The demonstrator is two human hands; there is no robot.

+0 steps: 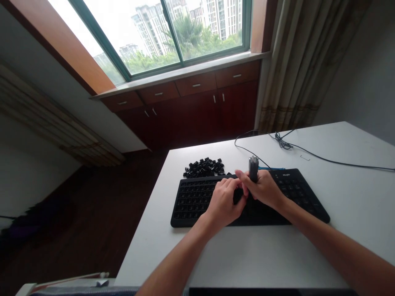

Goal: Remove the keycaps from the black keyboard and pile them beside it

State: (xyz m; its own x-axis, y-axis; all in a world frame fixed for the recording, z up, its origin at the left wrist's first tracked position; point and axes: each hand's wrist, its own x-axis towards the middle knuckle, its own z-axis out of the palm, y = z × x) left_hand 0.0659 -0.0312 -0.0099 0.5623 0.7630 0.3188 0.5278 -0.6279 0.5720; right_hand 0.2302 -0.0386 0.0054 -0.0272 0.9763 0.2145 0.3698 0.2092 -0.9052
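Note:
A black keyboard (197,222) lies on the white table, its left part showing bare key sockets without caps. My right hand (268,188) is closed around a black-handled tool (253,168) that stands upright over the keyboard's middle. The tool's lower end is hidden by my hands, so its kind is unclear. Against the right hand, my left hand (226,199) rests on the keyboard with fingers bent and drawn together; what they pinch, if anything, cannot be made out. Behind the keyboard's left half sits a heap of loose black keycaps (204,167).
The white table (148,246) ends at left, above a dark floor. A black cable (327,154) runs over its back right, with a bundled coil and a small bent wire piece (305,158). A thin blue item (271,168) lies behind the keyboard. Dark edges show at the bottom.

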